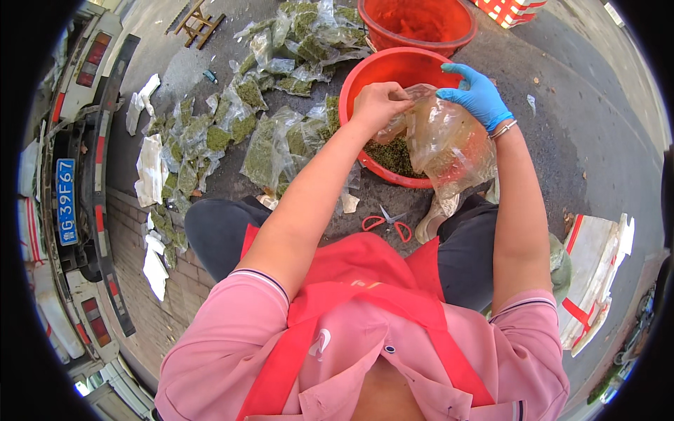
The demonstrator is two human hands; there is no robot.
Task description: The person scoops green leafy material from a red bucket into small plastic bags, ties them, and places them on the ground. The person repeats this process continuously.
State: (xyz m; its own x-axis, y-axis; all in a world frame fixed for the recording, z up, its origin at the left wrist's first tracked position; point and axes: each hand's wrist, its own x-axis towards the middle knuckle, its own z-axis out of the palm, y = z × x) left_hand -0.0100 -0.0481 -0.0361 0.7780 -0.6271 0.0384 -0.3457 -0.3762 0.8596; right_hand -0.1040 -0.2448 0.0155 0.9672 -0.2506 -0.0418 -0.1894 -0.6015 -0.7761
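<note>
A clear plastic bag [453, 140] hangs over the near right rim of a red tub [351, 77]. My bare left hand [382, 105] pinches the bag's upper left edge. On my right hand [481, 97] is a blue glove; its fingers curve round the bag's upper right edge. Small round green berries, like peppercorns [394, 156], lie in the bottom of the tub, partly hidden behind the bag. Scissors [387, 223] with orange-red handles lie spread on the ground between my knees.
Many clear bags of green berries [203, 140] cover the ground at the left and far left. Behind the tub stands a second red tub [421, 31]. White foam pieces [149, 172] lie near a parked truck [105, 175]. A foam box [593, 274] with red tape sits at my right.
</note>
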